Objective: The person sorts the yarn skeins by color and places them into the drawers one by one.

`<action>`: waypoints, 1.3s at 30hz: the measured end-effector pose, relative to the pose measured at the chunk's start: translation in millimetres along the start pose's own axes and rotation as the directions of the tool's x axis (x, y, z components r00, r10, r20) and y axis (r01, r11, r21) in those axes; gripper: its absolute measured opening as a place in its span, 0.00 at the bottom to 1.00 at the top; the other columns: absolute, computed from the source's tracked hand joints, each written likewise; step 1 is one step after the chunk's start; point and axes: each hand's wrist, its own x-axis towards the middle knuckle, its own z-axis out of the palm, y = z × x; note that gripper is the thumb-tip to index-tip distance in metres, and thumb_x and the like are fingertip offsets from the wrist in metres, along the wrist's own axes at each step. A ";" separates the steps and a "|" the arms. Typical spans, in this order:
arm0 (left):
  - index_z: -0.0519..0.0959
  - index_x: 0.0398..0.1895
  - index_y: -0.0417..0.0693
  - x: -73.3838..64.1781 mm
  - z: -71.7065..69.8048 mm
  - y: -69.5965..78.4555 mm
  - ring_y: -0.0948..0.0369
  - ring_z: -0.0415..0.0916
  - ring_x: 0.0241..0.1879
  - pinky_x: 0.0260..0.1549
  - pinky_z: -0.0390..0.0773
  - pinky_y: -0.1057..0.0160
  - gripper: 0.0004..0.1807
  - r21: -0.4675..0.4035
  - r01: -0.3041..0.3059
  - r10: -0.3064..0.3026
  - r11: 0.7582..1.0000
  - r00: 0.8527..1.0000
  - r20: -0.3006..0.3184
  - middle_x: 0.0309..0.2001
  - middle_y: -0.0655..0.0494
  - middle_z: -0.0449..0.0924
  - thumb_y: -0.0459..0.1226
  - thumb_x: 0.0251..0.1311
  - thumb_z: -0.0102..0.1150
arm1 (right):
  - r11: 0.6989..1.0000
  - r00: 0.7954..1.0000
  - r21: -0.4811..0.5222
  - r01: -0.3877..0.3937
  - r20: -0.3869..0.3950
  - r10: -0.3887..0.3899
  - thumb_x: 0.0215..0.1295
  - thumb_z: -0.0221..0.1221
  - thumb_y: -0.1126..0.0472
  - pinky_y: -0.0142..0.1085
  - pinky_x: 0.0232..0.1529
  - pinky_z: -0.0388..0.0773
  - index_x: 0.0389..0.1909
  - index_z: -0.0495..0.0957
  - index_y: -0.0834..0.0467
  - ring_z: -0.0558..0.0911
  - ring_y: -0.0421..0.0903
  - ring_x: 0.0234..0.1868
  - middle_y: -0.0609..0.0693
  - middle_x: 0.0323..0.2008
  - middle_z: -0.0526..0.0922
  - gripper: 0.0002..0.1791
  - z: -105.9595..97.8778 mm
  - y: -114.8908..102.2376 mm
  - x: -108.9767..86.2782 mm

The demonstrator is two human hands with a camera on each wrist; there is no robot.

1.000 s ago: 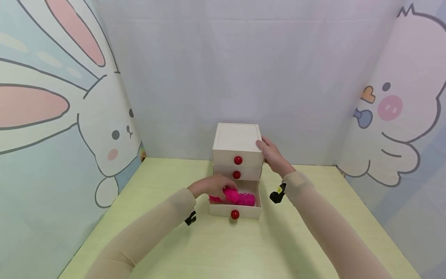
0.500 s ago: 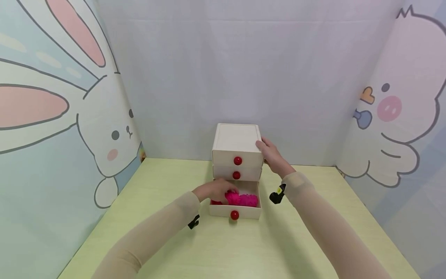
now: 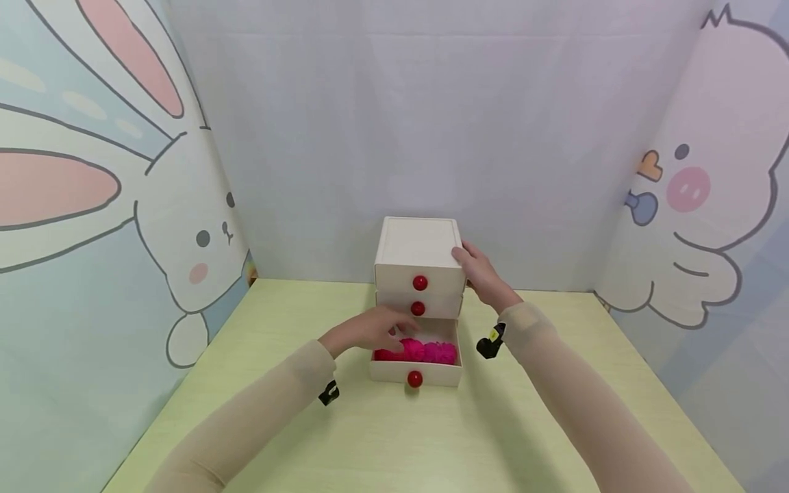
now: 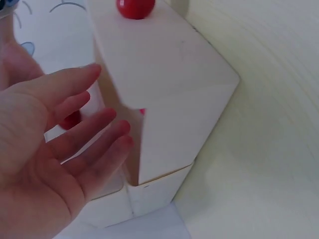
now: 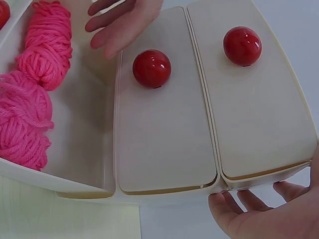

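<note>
A white drawer cabinet (image 3: 419, 243) with red ball knobs stands on the table, its bottom drawer (image 3: 394, 373) pulled out. Two skeins of yarn lie side by side in that drawer: a hot pink one (image 5: 47, 42) on the left and a magenta one (image 5: 22, 119) on the right. My left hand (image 3: 376, 330) hovers over the drawer's left part with fingers spread and nothing in them; in the left wrist view the palm and fingers show bare. My right hand (image 3: 485, 275) holds the cabinet's right side, thumb over the top edge and fingers along the side wall.
The upper drawer (image 5: 264, 104) and middle drawer (image 5: 164, 129) are pushed in. Behind the cabinet hangs a pale cloth backdrop (image 3: 296, 171). Cartoon-printed panels flank the pale yellow-green table (image 3: 394, 438) on both sides.
My left hand has let go of the hot pink yarn, now lying in the drawer, and risen slightly up and left. The magenta yarn sits slightly further right. My right hand stays put.
</note>
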 end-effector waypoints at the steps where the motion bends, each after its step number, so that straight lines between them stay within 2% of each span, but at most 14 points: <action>1: 0.82 0.66 0.49 -3.2 -2.2 0.1 0.53 0.82 0.55 0.51 0.84 0.61 0.24 -0.015 -0.001 0.000 1.000 1.000 -0.017 0.58 0.53 0.85 0.35 0.67 0.72 | 1.000 1.000 0.002 -0.003 -0.002 0.003 0.86 0.43 0.44 0.62 0.79 0.58 0.88 0.45 0.48 0.61 0.62 0.80 0.60 0.84 0.54 0.37 0.2 -0.1 0.4; 6: 0.80 0.68 0.49 -21.9 -10.6 3.9 0.54 0.82 0.54 0.52 0.85 0.57 0.24 -0.098 0.005 -0.015 0.995 0.995 -0.101 0.61 0.52 0.84 0.37 0.70 0.68 | 1.000 1.000 -0.003 -0.008 -0.003 0.008 0.86 0.43 0.43 0.61 0.79 0.59 0.88 0.44 0.48 0.62 0.62 0.80 0.61 0.83 0.55 0.37 0.1 0.5 2.2; 10: 0.78 0.71 0.51 -37.0 -9.4 5.5 0.58 0.82 0.53 0.52 0.85 0.58 0.25 -0.153 0.014 -0.038 0.988 0.987 -0.153 0.62 0.53 0.83 0.39 0.72 0.67 | 1.000 1.000 -0.002 -0.008 -0.005 0.008 0.86 0.42 0.43 0.61 0.78 0.60 0.88 0.45 0.48 0.63 0.62 0.79 0.61 0.83 0.56 0.37 -0.7 1.4 2.8; 15: 0.77 0.69 0.53 -58.3 -0.2 7.0 0.59 0.83 0.52 0.51 0.86 0.59 0.23 -0.256 0.028 -0.075 0.966 0.981 -0.178 0.59 0.52 0.84 0.43 0.74 0.66 | 1.000 1.000 0.012 -0.004 0.003 0.004 0.86 0.43 0.44 0.61 0.78 0.60 0.88 0.46 0.47 0.62 0.62 0.79 0.60 0.83 0.56 0.37 -0.1 0.6 1.2; 20: 0.79 0.68 0.53 -75.8 15.3 9.0 0.59 0.82 0.51 0.50 0.85 0.58 0.23 -0.369 0.060 -0.132 0.928 0.976 -0.173 0.52 0.59 0.85 0.48 0.74 0.65 | 1.000 1.000 0.004 0.000 0.007 0.000 0.86 0.43 0.44 0.62 0.79 0.58 0.88 0.44 0.48 0.61 0.62 0.81 0.60 0.83 0.55 0.37 -0.6 1.1 1.1; 24: 0.79 0.66 0.50 -85.7 32.3 12.8 0.55 0.83 0.48 0.49 0.87 0.48 0.22 -0.478 0.069 -0.156 0.876 0.977 -0.143 0.49 0.58 0.85 0.48 0.75 0.65 | 1.000 1.000 0.004 0.002 0.005 -0.002 0.86 0.43 0.43 0.62 0.79 0.58 0.88 0.45 0.48 0.61 0.62 0.80 0.60 0.83 0.55 0.37 -1.2 1.7 1.5; 27: 0.80 0.64 0.45 -92.0 45.2 14.3 0.48 0.85 0.48 0.49 0.88 0.46 0.21 -0.576 0.074 -0.159 0.814 0.982 -0.099 0.48 0.51 0.85 0.46 0.76 0.64 | 1.000 1.000 0.004 0.008 0.008 -0.008 0.86 0.43 0.44 0.62 0.79 0.58 0.88 0.45 0.47 0.62 0.62 0.80 0.60 0.83 0.55 0.37 -0.3 0.4 0.7; 30: 0.79 0.64 0.44 -95.7 57.5 12.4 0.44 0.85 0.49 0.50 0.88 0.49 0.21 -0.661 0.105 -0.175 0.743 0.984 -0.041 0.50 0.44 0.84 0.45 0.76 0.63 | 1.000 1.000 0.006 0.008 0.009 -0.008 0.86 0.43 0.44 0.62 0.79 0.59 0.88 0.45 0.47 0.62 0.62 0.80 0.60 0.83 0.56 0.37 0.5 -0.2 0.4; 32: 0.79 0.65 0.43 -96.2 65.7 10.0 0.45 0.86 0.49 0.50 0.88 0.51 0.22 -0.701 0.130 -0.190 0.701 0.982 -0.008 0.50 0.42 0.84 0.45 0.76 0.63 | 1.000 1.000 0.003 0.006 0.009 -0.006 0.86 0.43 0.44 0.62 0.79 0.59 0.88 0.45 0.47 0.61 0.62 0.80 0.60 0.83 0.55 0.37 0.4 0.1 0.4; 35: 0.79 0.66 0.43 -94.5 77.2 6.3 0.49 0.86 0.47 0.51 0.88 0.52 0.23 -0.740 0.168 -0.214 0.652 0.976 0.033 0.49 0.44 0.84 0.45 0.76 0.63 | 1.000 1.000 -0.008 0.000 0.012 0.000 0.86 0.42 0.43 0.62 0.79 0.58 0.88 0.44 0.46 0.61 0.61 0.80 0.59 0.84 0.55 0.37 0.1 1.1 0.2; 39: 0.76 0.68 0.39 -88.2 88.9 3.9 0.51 0.86 0.49 0.52 0.87 0.53 0.24 -0.792 0.185 -0.193 0.582 0.977 0.087 0.51 0.44 0.84 0.45 0.78 0.60 | 1.000 1.000 -0.018 0.003 0.009 -0.003 0.86 0.42 0.43 0.62 0.78 0.59 0.88 0.44 0.46 0.62 0.62 0.80 0.59 0.83 0.55 0.37 -1.2 2.1 0.0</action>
